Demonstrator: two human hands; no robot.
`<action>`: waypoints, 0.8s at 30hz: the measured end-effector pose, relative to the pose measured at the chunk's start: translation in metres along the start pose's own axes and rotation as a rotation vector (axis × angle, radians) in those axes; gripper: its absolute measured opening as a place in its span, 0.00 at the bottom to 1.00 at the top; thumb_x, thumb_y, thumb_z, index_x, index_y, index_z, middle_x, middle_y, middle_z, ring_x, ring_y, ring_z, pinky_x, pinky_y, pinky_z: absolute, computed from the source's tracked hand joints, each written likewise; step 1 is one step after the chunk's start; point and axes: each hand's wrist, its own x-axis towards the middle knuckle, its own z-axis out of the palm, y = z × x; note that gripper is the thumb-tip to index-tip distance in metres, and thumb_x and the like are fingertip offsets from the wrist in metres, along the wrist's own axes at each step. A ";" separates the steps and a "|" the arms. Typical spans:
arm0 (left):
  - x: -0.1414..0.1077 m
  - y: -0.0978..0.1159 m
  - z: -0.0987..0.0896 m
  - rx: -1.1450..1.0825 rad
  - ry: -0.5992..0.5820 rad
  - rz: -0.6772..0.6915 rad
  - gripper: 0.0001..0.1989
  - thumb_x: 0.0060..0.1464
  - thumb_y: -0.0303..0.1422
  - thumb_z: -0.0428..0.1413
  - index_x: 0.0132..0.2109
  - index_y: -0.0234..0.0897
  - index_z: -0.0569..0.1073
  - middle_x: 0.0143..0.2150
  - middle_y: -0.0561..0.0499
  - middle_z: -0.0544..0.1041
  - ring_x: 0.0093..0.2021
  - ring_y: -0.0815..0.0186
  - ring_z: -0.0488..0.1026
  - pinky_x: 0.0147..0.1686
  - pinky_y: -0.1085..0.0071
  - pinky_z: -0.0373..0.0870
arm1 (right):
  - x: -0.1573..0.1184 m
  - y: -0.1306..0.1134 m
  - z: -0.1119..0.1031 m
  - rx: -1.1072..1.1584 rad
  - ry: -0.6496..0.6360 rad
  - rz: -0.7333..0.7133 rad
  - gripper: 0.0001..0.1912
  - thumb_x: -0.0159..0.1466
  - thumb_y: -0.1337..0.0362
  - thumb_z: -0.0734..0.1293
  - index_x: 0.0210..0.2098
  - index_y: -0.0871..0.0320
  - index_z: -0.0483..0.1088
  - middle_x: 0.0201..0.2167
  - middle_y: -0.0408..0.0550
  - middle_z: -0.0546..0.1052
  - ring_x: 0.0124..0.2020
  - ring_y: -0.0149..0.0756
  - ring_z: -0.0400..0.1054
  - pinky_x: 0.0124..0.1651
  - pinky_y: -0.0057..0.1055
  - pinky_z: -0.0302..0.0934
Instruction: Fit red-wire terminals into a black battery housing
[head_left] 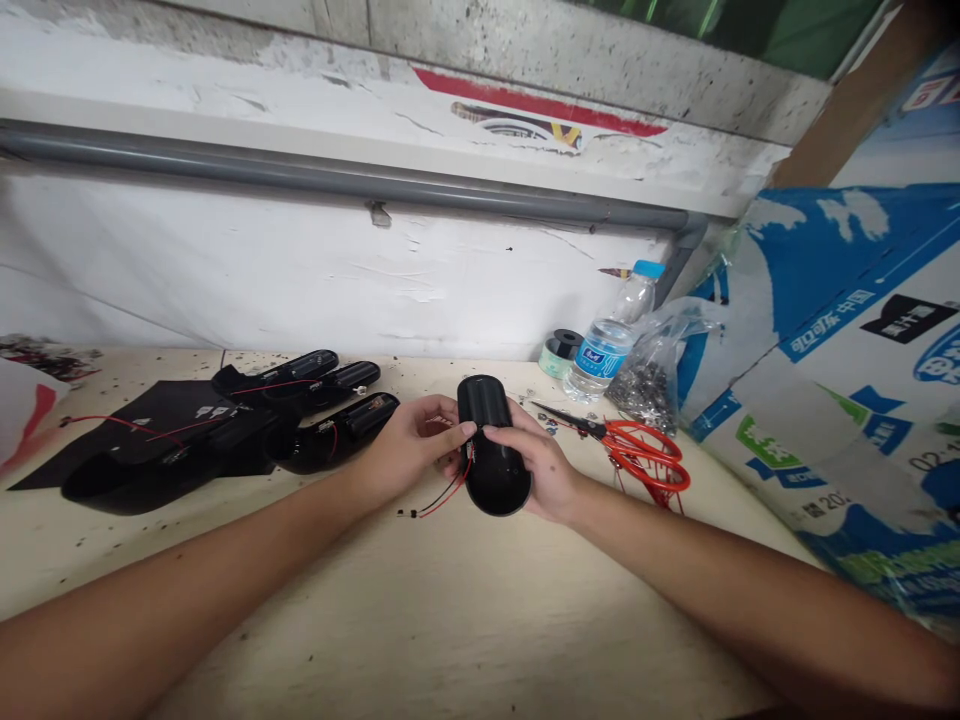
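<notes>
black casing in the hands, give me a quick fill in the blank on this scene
The left hand and right hand grip a black plastic casing, with a red wire and a ____ wire hanging from it. The water bottle has a ____ cap. The scissors with red handles lie to the ____ of the casing.

black, blue, right
</notes>
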 end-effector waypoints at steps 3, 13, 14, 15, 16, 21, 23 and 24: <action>0.001 0.000 -0.001 -0.034 -0.022 -0.011 0.12 0.55 0.38 0.63 0.40 0.35 0.72 0.29 0.54 0.73 0.24 0.72 0.69 0.25 0.73 0.67 | -0.001 -0.001 0.001 0.025 -0.013 0.012 0.24 0.54 0.66 0.71 0.49 0.52 0.65 0.36 0.43 0.75 0.36 0.39 0.72 0.39 0.38 0.67; 0.004 -0.003 -0.008 -0.024 -0.082 -0.021 0.13 0.54 0.37 0.64 0.39 0.33 0.71 0.30 0.52 0.73 0.25 0.71 0.70 0.25 0.72 0.69 | -0.001 0.000 0.001 -0.050 -0.031 0.006 0.23 0.54 0.66 0.72 0.48 0.54 0.66 0.38 0.46 0.74 0.41 0.40 0.70 0.41 0.37 0.67; 0.004 -0.003 -0.008 -0.026 -0.079 -0.023 0.14 0.54 0.37 0.64 0.39 0.33 0.71 0.31 0.52 0.73 0.25 0.71 0.71 0.26 0.72 0.69 | 0.000 0.001 0.000 -0.069 -0.034 0.000 0.22 0.54 0.66 0.72 0.47 0.54 0.66 0.39 0.46 0.74 0.42 0.41 0.70 0.41 0.38 0.67; 0.003 -0.003 -0.008 -0.030 -0.078 -0.026 0.14 0.54 0.37 0.64 0.38 0.32 0.71 0.31 0.52 0.73 0.26 0.70 0.71 0.26 0.72 0.70 | 0.000 0.002 -0.001 -0.093 -0.035 -0.010 0.21 0.54 0.65 0.72 0.47 0.54 0.67 0.39 0.46 0.74 0.42 0.41 0.70 0.41 0.38 0.67; 0.003 -0.003 -0.008 -0.034 -0.078 -0.032 0.14 0.53 0.37 0.64 0.38 0.32 0.71 0.31 0.52 0.73 0.26 0.70 0.71 0.26 0.72 0.70 | 0.000 0.003 -0.002 -0.123 -0.035 -0.020 0.20 0.55 0.65 0.72 0.47 0.54 0.67 0.40 0.47 0.74 0.43 0.42 0.70 0.41 0.38 0.67; 0.001 0.000 -0.007 -0.009 -0.078 -0.041 0.15 0.53 0.38 0.65 0.39 0.33 0.71 0.31 0.51 0.73 0.27 0.69 0.71 0.27 0.72 0.69 | 0.002 0.006 -0.008 -0.256 -0.034 -0.060 0.18 0.57 0.63 0.71 0.46 0.55 0.68 0.41 0.48 0.74 0.45 0.44 0.70 0.42 0.39 0.68; 0.000 0.001 -0.006 0.003 -0.078 -0.033 0.14 0.53 0.38 0.65 0.39 0.33 0.71 0.32 0.50 0.74 0.27 0.69 0.71 0.28 0.71 0.69 | 0.002 0.007 -0.010 -0.271 -0.037 -0.071 0.17 0.57 0.63 0.71 0.45 0.55 0.68 0.40 0.48 0.74 0.44 0.43 0.70 0.42 0.40 0.68; 0.000 0.002 -0.006 0.003 -0.082 -0.032 0.14 0.53 0.38 0.64 0.39 0.33 0.70 0.32 0.50 0.74 0.28 0.69 0.71 0.28 0.71 0.69 | 0.003 0.008 -0.011 -0.272 -0.041 -0.074 0.16 0.57 0.63 0.70 0.45 0.55 0.68 0.40 0.47 0.74 0.44 0.43 0.70 0.43 0.40 0.68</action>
